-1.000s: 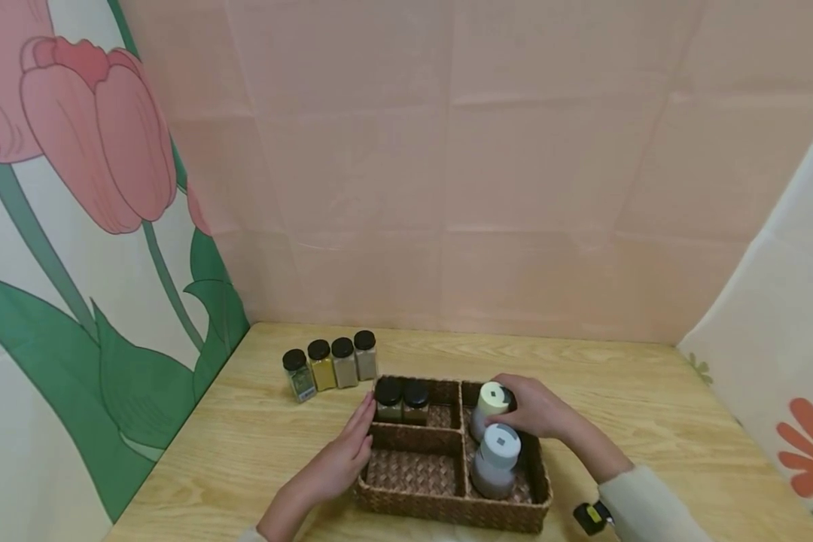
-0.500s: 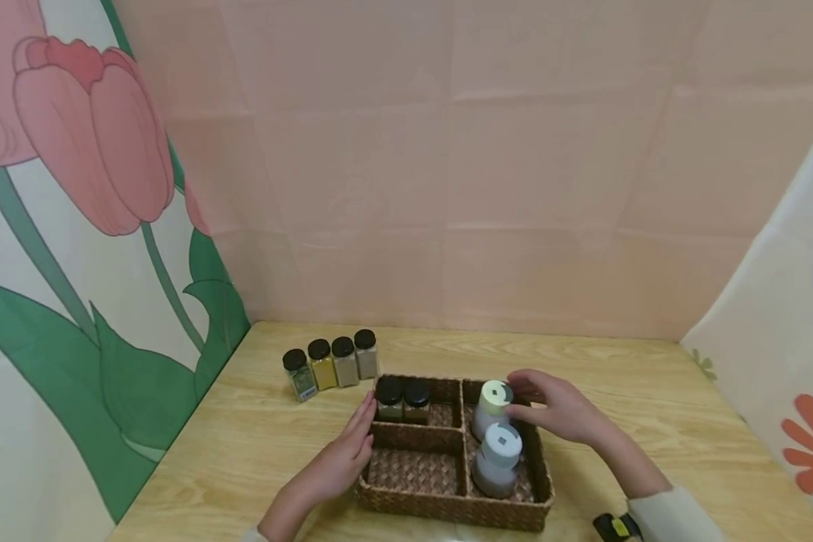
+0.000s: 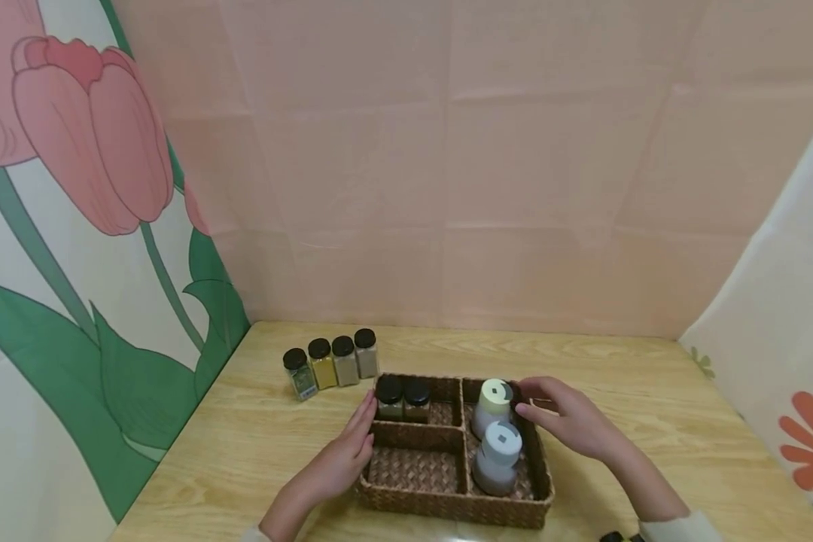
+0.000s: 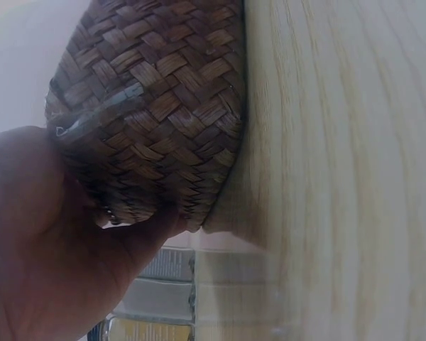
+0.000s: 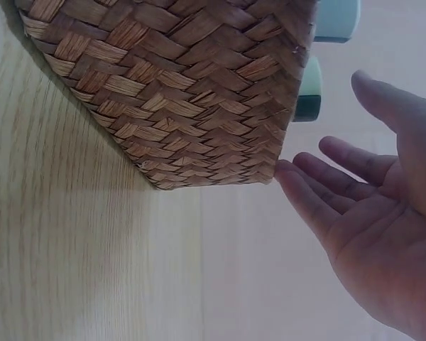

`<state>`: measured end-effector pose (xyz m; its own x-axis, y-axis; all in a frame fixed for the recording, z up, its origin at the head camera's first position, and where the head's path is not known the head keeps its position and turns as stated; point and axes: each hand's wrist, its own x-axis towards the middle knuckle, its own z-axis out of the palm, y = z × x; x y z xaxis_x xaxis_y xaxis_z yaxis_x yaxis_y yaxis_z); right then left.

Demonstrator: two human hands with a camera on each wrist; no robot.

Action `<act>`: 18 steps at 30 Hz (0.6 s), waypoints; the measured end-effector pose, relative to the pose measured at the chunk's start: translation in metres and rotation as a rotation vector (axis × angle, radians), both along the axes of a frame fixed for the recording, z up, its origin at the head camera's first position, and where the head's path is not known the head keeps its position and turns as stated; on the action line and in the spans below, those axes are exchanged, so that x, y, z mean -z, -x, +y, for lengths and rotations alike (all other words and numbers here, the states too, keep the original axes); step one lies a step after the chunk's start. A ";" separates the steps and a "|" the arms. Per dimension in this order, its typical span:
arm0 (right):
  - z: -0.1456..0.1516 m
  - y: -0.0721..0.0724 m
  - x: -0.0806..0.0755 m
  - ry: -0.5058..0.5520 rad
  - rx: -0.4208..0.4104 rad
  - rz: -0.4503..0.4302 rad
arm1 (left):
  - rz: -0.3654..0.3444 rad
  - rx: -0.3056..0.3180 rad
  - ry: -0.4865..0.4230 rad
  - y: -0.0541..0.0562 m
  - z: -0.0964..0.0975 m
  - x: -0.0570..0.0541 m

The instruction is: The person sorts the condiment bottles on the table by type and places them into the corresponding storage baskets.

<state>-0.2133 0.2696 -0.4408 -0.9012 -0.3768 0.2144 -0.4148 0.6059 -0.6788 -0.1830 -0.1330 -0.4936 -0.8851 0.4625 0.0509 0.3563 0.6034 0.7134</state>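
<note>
A brown woven basket (image 3: pixel 454 510) with three compartments sits on the wooden table. In its right compartment stand two shakers: one with a pale yellow lid (image 3: pixel 493 396) at the back, one with a white lid (image 3: pixel 501 447) in front. Two black-lidded jars (image 3: pixel 416 399) fill part of the back left compartment. My left hand (image 3: pixel 335 461) rests along the basket's left wall with its fingers stretched out. Beside the back right corner, my right hand (image 3: pixel 572 421) has its fingers apart and holds nothing; in the right wrist view a fingertip is at the basket's corner (image 5: pixel 259 160).
Several spice jars (image 3: pixel 345 363) with black lids stand in a row on the table, behind and left of the basket. A black and yellow item (image 3: pixel 619 537) shows by the right sleeve at the bottom edge. Hung cloth (image 3: pixel 481 226) closes off the back.
My right hand has let go of the yellow-lidded shaker and drawn away to the right. The left hand stays against the basket, and the shakers stay in their compartment.
</note>
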 end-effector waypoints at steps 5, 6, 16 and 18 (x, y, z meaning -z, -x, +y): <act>0.001 -0.005 0.000 0.005 0.006 -0.001 | -0.005 -0.001 0.002 0.000 -0.001 0.002; 0.001 -0.006 0.000 0.006 0.007 0.003 | -0.009 -0.002 0.001 0.000 -0.001 0.002; 0.002 -0.008 -0.001 -0.023 0.007 -0.053 | -0.018 -0.009 0.008 -0.001 0.000 0.000; 0.002 -0.008 -0.002 -0.021 -0.002 -0.073 | -0.021 -0.009 0.010 -0.001 0.000 0.000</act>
<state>-0.2055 0.2715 -0.4390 -0.9132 -0.3827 0.1402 -0.3661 0.6191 -0.6948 -0.1821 -0.1333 -0.4939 -0.8899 0.4553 0.0278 0.3364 0.6139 0.7142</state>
